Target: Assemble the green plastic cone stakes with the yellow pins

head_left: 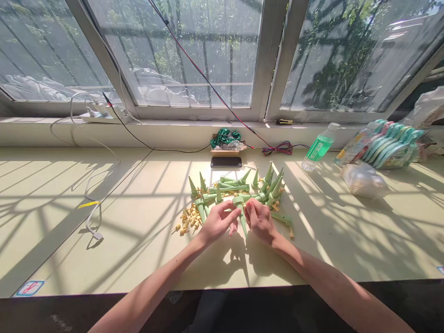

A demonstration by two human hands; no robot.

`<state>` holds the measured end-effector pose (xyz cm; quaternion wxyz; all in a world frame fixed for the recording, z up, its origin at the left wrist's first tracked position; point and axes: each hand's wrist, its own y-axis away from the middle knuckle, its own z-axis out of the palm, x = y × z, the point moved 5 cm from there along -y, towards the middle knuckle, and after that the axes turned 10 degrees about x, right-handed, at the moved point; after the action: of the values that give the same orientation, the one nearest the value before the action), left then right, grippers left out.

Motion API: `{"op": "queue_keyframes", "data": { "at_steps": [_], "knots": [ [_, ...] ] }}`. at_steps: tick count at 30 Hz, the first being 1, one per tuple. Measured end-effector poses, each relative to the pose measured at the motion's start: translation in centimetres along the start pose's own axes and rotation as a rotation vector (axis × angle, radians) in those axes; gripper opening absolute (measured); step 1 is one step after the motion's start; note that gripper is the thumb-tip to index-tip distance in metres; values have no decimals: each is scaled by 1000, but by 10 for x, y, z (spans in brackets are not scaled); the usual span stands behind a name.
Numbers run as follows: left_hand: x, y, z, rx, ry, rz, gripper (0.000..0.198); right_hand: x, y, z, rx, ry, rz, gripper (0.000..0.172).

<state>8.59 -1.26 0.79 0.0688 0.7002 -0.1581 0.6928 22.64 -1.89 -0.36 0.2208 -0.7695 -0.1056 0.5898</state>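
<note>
Both of my hands meet over the table near a pile of green cone-shaped spikes point(243, 187). My left hand point(219, 222) has its fingers curled and pinches the top of one green spike point(242, 217), which points down toward me. My right hand point(259, 221) is closed on the same spike from the other side. Several small yellow plugs point(189, 221) lie scattered just left of my left hand.
A black phone point(226, 162) lies beyond the pile, with a small box of green parts point(226, 141) behind it. A green-labelled bottle point(318, 147), plastic bags point(364, 179) and stacked teal packs point(393, 143) sit at the right. White cables point(93, 217) trail at the left.
</note>
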Motion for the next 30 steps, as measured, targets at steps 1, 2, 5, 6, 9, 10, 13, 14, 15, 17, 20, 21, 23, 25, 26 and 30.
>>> {"op": "queue_keyframes", "data": {
  "at_steps": [1, 2, 5, 6, 9, 10, 13, 14, 15, 17, 20, 21, 23, 25, 26, 30],
  "knots": [
    [0, 0, 0, -4, -12, 11, 32, 0, 0, 0, 0, -2, 10, 41],
    [0, 1, 1, -8, -22, 22, 31, 0, 0, 0, 2, 1, 19, 41],
    [-2, 2, 1, -8, -56, 58, 25, 1, -1, 0, 8, 25, 35, 42],
    [-3, 2, 1, -5, -73, 72, 23, 2, -1, 0, 11, 32, 38, 42],
    [-2, 3, 0, 5, -154, 152, 17, 3, -2, 1, 20, 40, 55, 44],
    [0, 3, 0, 7, -193, 195, 15, 3, -3, 1, 22, 41, 63, 44],
    [6, 5, -1, 33, -328, 347, 14, 4, -3, 1, 25, 56, 82, 48],
    [8, 5, -1, 42, -361, 390, 16, 4, -3, 1, 26, 62, 84, 49],
    [9, 5, -1, 51, -385, 422, 17, 4, -3, 1, 28, 67, 83, 50],
    [10, 5, -1, 60, -408, 457, 18, 5, -3, 1, 32, 66, 82, 51],
    [12, 5, -1, 81, -436, 479, 18, 4, -4, 2, 40, 49, 80, 49],
    [12, 5, -1, 90, -444, 482, 17, 3, -3, 2, 42, 45, 78, 48],
    [14, 5, -1, 108, -440, 467, 17, 2, -3, 1, 49, 40, 70, 46],
    [14, 5, -2, 142, -396, 410, 17, 1, -3, 0, 72, 29, 51, 45],
    [14, 5, -3, 164, -360, 368, 18, 1, -3, -1, 88, 21, 37, 44],
    [6, 1, -6, 174, -140, 161, 23, 1, -2, -4, 127, -9, -35, 39]
  ]
}}
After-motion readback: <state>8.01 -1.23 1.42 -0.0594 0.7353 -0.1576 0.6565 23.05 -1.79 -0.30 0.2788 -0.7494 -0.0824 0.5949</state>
